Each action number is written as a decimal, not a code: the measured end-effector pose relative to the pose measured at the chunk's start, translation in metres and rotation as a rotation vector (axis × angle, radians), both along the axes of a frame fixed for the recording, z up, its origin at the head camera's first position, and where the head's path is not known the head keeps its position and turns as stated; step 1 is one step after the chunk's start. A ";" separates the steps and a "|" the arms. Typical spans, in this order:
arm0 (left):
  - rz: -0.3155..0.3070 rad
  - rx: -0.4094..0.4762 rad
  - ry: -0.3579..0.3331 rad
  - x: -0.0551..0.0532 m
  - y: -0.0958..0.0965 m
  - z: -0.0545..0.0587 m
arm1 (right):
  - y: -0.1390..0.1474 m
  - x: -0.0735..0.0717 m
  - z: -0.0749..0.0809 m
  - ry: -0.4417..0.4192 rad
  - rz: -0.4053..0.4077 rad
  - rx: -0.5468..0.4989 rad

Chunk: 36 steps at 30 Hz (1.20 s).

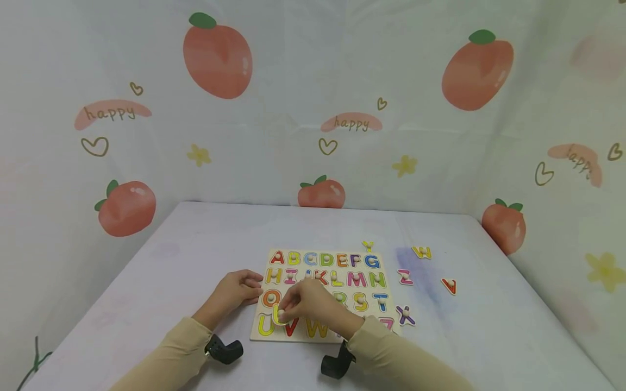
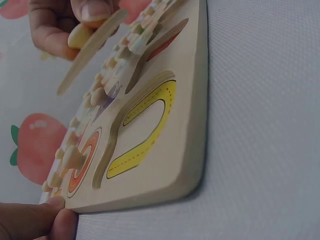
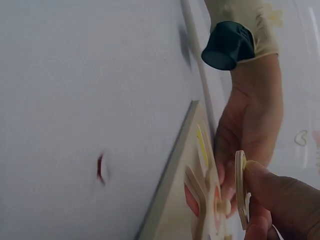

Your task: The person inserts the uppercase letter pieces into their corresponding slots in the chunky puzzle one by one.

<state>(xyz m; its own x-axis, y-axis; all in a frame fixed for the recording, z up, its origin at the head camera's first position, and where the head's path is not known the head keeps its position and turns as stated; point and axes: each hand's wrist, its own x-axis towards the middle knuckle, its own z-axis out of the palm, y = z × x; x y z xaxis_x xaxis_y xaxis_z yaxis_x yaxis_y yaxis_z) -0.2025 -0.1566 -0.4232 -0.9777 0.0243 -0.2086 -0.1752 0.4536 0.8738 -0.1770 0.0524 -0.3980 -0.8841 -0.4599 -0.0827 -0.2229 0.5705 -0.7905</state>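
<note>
My right hand (image 1: 313, 307) pinches a yellow letter U puzzle piece (image 1: 276, 317) by its knob. In the left wrist view the piece (image 2: 92, 52) is tilted and raised above the wooden alphabet puzzle board (image 2: 165, 185). Below it lies the yellow U recess (image 2: 162, 117), with no piece in it. My left hand (image 1: 238, 289) grips the board's left edge, its fingertips near the orange O piece (image 1: 271, 298). The V recess (image 1: 292, 327) and W recess (image 1: 317, 328) show bare. My right hand hides part of the third and bottom rows.
Loose letters lie around the board's right side: purple X (image 1: 405, 315), pink Z (image 1: 405, 277), red V (image 1: 449, 286) and yellow W (image 1: 421, 252). A yellow Y (image 1: 368, 246) sits at the far edge. White printed cloth (image 1: 274, 163) hangs behind the table (image 1: 220, 233).
</note>
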 end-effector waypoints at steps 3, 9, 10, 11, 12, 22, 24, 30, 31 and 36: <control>-0.013 0.009 0.005 0.000 -0.001 0.001 | -0.008 0.001 -0.002 -0.027 0.001 0.000; -0.023 0.024 0.004 -0.002 -0.002 -0.002 | -0.021 0.004 -0.003 -0.040 0.007 0.007; -0.025 0.030 0.006 -0.002 -0.002 -0.003 | -0.023 0.005 -0.004 -0.037 0.010 0.008; -0.027 0.030 0.007 -0.002 -0.003 -0.003 | -0.024 0.005 -0.004 -0.036 0.012 0.009; -0.027 0.033 0.006 -0.002 -0.003 -0.003 | -0.026 0.005 -0.004 -0.034 0.012 0.010; -0.024 0.034 0.000 -0.002 -0.002 -0.003 | -0.033 0.007 -0.011 -0.017 0.050 -0.011; -0.025 0.030 0.001 -0.002 -0.002 -0.003 | -0.034 0.008 -0.011 -0.005 0.057 -0.010; -0.027 0.029 0.008 -0.002 -0.002 -0.002 | -0.034 0.009 -0.010 -0.004 0.059 -0.004; -0.027 0.029 0.008 -0.002 -0.002 -0.001 | -0.034 0.009 -0.010 -0.004 0.060 -0.004; -0.028 0.028 0.008 -0.002 -0.002 -0.001 | -0.033 0.009 -0.010 -0.002 0.066 0.005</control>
